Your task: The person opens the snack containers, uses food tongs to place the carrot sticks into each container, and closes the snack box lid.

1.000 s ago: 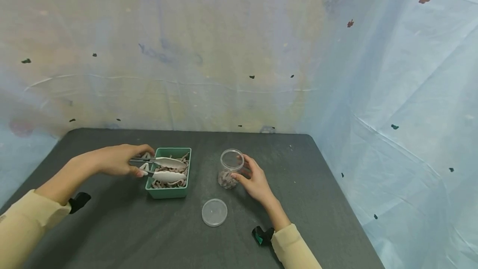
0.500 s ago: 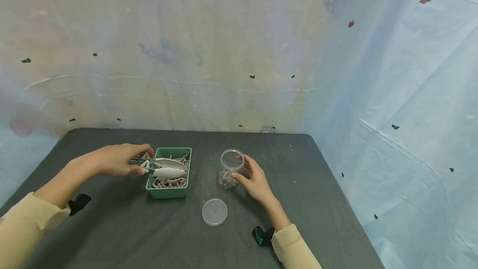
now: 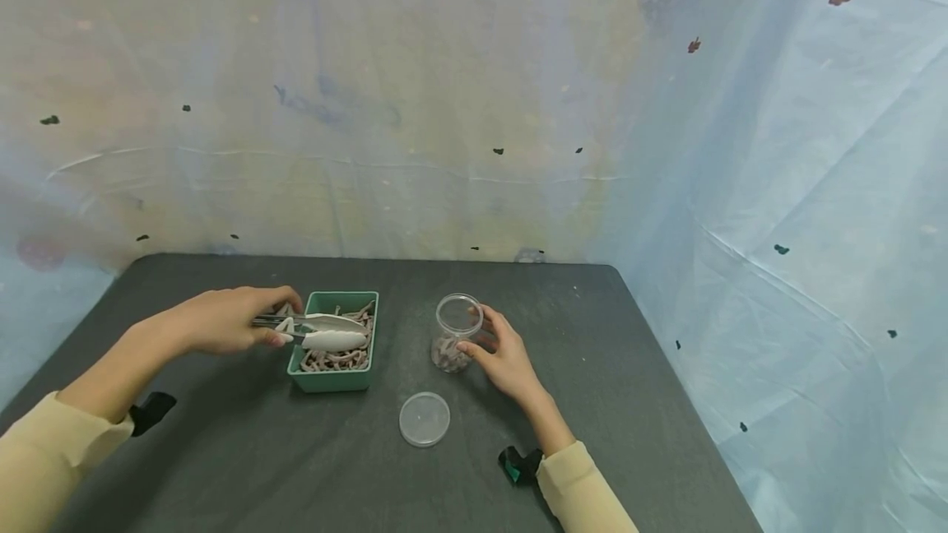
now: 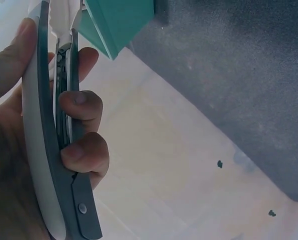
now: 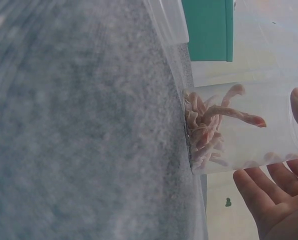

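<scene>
In the head view my left hand (image 3: 222,319) grips a pair of tongs (image 3: 335,341) with pale, broad tips. Those tips lie close together inside a green rectangular box (image 3: 329,382), over a heap of greyish-pink strips (image 3: 333,362). The left wrist view shows the fingers curled round the tongs' handles (image 4: 44,125). Whether the tips pinch a strip cannot be made out. My right hand (image 3: 507,360) holds a clear, uncapped plastic jar (image 3: 459,317) upright on the table, thumb on one side and fingers on the other. Similar strips (image 5: 209,125) lie at the jar's bottom.
A round clear lid (image 3: 425,419) lies flat on the dark table (image 3: 333,475), in front of the jar and box. Patterned sheeting (image 3: 415,105) hangs behind the table and along the right side.
The tongs' tips have come closer together above the strips, and the left hand has shifted very slightly left. The right hand and jar have stayed in place.
</scene>
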